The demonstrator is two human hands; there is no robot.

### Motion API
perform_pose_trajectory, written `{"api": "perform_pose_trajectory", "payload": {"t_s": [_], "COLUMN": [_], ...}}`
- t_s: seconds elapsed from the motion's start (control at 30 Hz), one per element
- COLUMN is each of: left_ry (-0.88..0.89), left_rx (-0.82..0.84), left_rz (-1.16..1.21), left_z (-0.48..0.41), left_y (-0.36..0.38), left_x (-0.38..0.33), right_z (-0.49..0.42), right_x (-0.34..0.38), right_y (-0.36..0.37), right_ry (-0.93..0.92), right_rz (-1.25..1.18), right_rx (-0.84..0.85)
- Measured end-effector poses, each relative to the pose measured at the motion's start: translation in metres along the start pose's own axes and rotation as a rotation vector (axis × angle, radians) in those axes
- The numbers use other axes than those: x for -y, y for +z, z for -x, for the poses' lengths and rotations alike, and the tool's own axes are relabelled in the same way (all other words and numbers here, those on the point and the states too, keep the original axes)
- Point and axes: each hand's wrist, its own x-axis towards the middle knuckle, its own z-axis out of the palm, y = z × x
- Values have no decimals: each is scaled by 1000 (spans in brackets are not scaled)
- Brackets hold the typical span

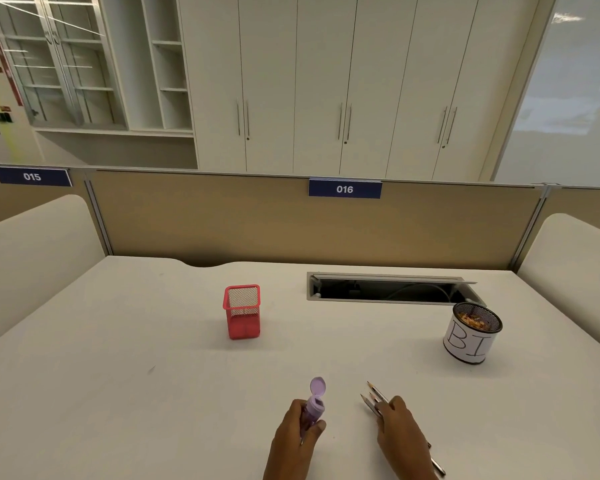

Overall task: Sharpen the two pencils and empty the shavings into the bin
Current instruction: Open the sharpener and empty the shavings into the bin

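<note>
Head view: both hands low over the near worktop (118,375).
Left hand (297,431): wrapped round the purple sharpener (315,408), lid flipped up.
Right hand (400,427): fingers curled over the pencils (373,398).
Pencil axis: points aim forward and slightly left; the sharpener is just beside them to the left.
Bin (471,336): far right, nearer the right hand.

Single head view, looking forward-down across desk (118,341), hands near bottom edge.
</note>
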Motion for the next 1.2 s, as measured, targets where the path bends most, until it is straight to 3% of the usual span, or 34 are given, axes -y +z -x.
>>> {"api": "perform_pose_trajectory", "payload": {"t_s": [0.23, 0.5, 0.6, 0.7, 0.8, 0.9, 1.07, 1.2], "left_ry": [-4, 4, -16, -86, -118, -150, -248, -305], "left_rx": [-52, -3, 14, 75, 164, 184, 177, 153], "left_rz": [77, 142, 194, 255, 305, 353, 468, 514], "left_z": [-5, -5, -9, -13, -12, -7, -4, -3], "left_y": [2, -2, 1, 5, 10, 14, 16, 18], "left_x": [4, 5, 5, 3, -3, -8, -16, -24], "right_z": [-8, -8, -5, -1, 5, 12, 18, 23], "right_x": [-7, -5, 8, 27, 40, 48, 54, 52], "right_y": [22, 16, -3, -20, -30, -32, -32, -30], "right_ry": [-51, -18, 5, 107, -11, -164, -41, -164], "right_rz": [35, -136, -518, -854, -896, -792, -1051, -918], "right_rx": [34, 71, 56, 247, 406, 350, 298, 210]}}
